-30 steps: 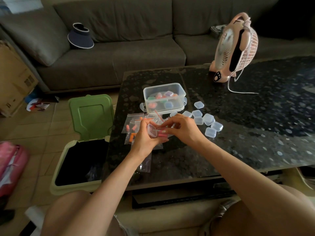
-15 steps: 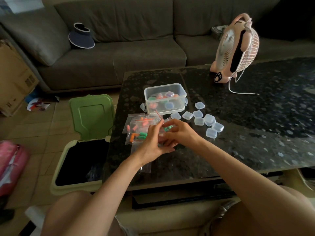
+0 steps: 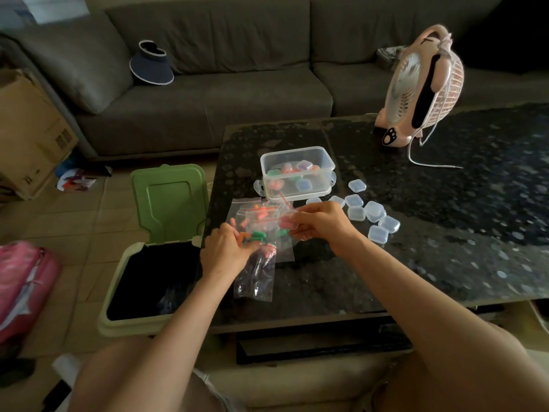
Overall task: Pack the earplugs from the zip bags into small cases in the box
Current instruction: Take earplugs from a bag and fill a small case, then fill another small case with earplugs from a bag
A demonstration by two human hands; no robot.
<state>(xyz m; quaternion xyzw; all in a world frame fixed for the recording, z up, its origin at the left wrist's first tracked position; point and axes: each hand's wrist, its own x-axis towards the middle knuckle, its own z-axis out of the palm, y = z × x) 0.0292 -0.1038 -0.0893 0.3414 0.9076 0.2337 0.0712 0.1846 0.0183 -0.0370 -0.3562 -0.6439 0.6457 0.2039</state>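
my right hand (image 3: 322, 224) pinches a small clear case (image 3: 285, 223) between thumb and curled fingers, just above the table (image 3: 430, 248) and in front of the box. pink earplugs show through the case's wall; i cannot tell whether its lid is clicked down.

my left hand (image 3: 227, 252) sits lower and further left. its fingers are curled down onto the top edge of a zip bag (image 3: 255, 275). the bag's lower part lies flat toward me, and i can make out nothing in that part.

the other zip bags (image 3: 261, 214) lie in an overlapping heap between my hands and the box, with red strips along their mouths. orange, pink and green earplugs (image 3: 258, 234) sit loose inside them.

the clear box (image 3: 297, 151) stands open just behind the heap. in it lie several filled cases (image 3: 303, 184), showing pink, orange, green, purple and blue through the plastic.

to the right of the box a cluster of empty cases (image 3: 372, 211) lies on the table, some touching, with no colour inside them.

beside the table on my left stands a bin (image 3: 118, 322) with its green lid (image 3: 169, 203) tipped up and a black liner inside. a pink fan (image 3: 421, 87) stands at the table's far edge.
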